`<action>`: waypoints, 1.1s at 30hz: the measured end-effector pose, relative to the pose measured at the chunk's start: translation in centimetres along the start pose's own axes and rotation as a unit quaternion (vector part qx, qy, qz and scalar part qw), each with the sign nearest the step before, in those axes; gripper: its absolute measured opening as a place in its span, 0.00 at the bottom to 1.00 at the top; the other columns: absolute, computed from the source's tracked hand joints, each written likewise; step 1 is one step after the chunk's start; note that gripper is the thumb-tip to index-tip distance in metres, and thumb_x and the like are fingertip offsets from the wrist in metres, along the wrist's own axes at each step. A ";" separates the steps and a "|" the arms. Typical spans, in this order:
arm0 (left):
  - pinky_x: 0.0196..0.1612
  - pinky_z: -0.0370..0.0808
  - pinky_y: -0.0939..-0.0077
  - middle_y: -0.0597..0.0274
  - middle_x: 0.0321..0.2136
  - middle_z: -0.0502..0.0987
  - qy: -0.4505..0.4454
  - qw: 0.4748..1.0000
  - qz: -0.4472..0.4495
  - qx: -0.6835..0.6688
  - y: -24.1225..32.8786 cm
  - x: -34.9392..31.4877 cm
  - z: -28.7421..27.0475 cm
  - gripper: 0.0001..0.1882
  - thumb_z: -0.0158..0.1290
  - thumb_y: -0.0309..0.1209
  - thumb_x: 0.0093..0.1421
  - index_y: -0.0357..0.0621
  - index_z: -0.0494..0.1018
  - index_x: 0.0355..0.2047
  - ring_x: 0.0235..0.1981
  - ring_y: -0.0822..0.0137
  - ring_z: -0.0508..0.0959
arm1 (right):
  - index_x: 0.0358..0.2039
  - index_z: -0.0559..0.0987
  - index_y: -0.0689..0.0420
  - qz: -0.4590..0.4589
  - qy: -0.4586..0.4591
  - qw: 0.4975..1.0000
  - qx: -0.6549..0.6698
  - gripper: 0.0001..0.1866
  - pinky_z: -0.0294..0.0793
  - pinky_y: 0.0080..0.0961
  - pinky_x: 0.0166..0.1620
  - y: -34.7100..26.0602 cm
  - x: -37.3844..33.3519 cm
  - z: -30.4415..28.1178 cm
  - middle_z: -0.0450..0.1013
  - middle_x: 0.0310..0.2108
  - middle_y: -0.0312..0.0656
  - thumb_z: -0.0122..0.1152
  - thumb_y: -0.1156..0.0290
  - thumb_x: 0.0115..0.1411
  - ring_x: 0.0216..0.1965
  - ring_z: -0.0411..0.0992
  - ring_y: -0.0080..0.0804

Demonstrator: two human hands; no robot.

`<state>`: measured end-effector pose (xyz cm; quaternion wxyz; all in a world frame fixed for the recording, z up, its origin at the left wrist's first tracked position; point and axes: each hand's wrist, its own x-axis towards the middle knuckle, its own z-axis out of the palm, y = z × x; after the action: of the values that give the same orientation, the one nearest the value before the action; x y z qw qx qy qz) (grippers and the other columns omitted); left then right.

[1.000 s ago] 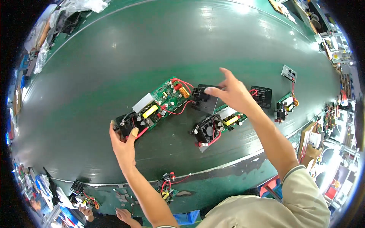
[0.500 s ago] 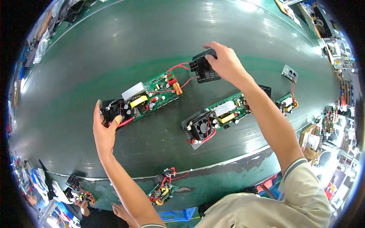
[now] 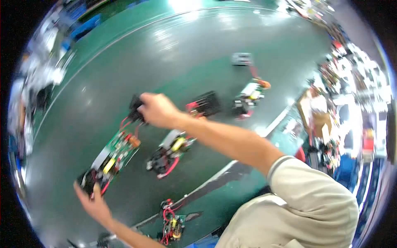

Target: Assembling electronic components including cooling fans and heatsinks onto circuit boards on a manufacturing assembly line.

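My left hand (image 3: 96,206) grips the black fan end (image 3: 87,182) of a long green circuit board (image 3: 120,153), thumb and fingers on either side of it. This board carries a white block, a yellow-wrapped part and a copper coil. Red wires run from its far end to a black end panel (image 3: 135,109), which my right hand (image 3: 159,110) holds closed in its fingers. Beside it lies a second, similar circuit board (image 3: 173,142), partly hidden under my right forearm, with its own black panel (image 3: 208,103) beyond the arm. Motion blur hides fine detail.
A third board (image 3: 252,93), wired to a grey panel (image 3: 242,58), lies farther right on the dark green work surface (image 3: 198,41). Near the front edge sits another small board (image 3: 175,226) with red wires. Cartons (image 3: 318,111) and cluttered parts stand at the right.
The view has swung to the right, so the boards sit farther left in the picture. Both hands keep their hold on the same board and its black panel.
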<state>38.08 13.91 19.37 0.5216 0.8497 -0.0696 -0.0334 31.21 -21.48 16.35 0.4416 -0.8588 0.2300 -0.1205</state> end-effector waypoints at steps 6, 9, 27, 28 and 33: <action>0.59 0.67 0.67 0.47 0.64 0.60 0.025 0.991 0.046 0.127 8.6 -10.1 -4.2 0.37 0.57 0.30 0.61 0.39 0.55 0.67 0.62 0.59 0.64 | 0.37 0.72 0.65 0.041 0.025 0.994 0.099 0.12 0.68 0.36 0.33 -2.9 -11.4 -12.6 0.70 0.25 0.51 0.58 0.67 0.62 0.26 0.66 0.37; 0.59 0.67 0.66 0.48 0.64 0.59 -0.049 0.996 -0.060 -0.040 6.5 -17.4 -1.6 0.37 0.56 0.29 0.61 0.40 0.54 0.68 0.62 0.58 0.64 | 0.42 0.74 0.64 0.068 0.000 0.991 0.119 0.12 0.68 0.29 0.35 1.0 -19.9 -19.5 0.71 0.26 0.40 0.58 0.69 0.63 0.30 0.64 0.22; 0.61 0.63 0.68 0.51 0.68 0.52 -0.148 0.969 -0.199 -0.015 -3.6 -41.0 5.1 0.50 0.63 0.26 0.54 0.47 0.44 0.71 0.62 0.57 0.61 | 0.50 0.74 0.61 0.226 -0.091 0.965 0.101 0.21 0.74 0.39 0.45 20.0 -42.3 -17.9 0.76 0.39 0.56 0.61 0.62 0.61 0.42 0.75 0.54; 0.61 0.63 0.68 0.49 0.68 0.51 -0.150 0.968 -0.198 0.024 -3.3 -41.1 5.7 0.52 0.64 0.26 0.53 0.46 0.44 0.71 0.62 0.57 0.62 | 0.52 0.73 0.61 0.243 -0.186 0.947 0.093 0.22 0.74 0.40 0.46 19.4 -40.7 -19.6 0.76 0.41 0.56 0.60 0.61 0.61 0.44 0.74 0.54; 0.65 0.57 0.68 0.43 0.65 0.59 -0.162 0.927 -0.304 0.151 0.9 -39.1 7.5 0.52 0.64 0.25 0.49 0.41 0.46 0.70 0.64 0.56 0.61 | 0.48 0.75 0.60 0.115 -0.281 0.949 0.088 0.20 0.74 0.46 0.45 23.0 -36.6 -24.3 0.77 0.38 0.56 0.58 0.60 0.60 0.41 0.75 0.57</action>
<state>-1.64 12.93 16.18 0.3336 0.8817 0.1041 -0.3170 -17.08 -31.81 11.57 0.5729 -0.7834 0.1820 0.1577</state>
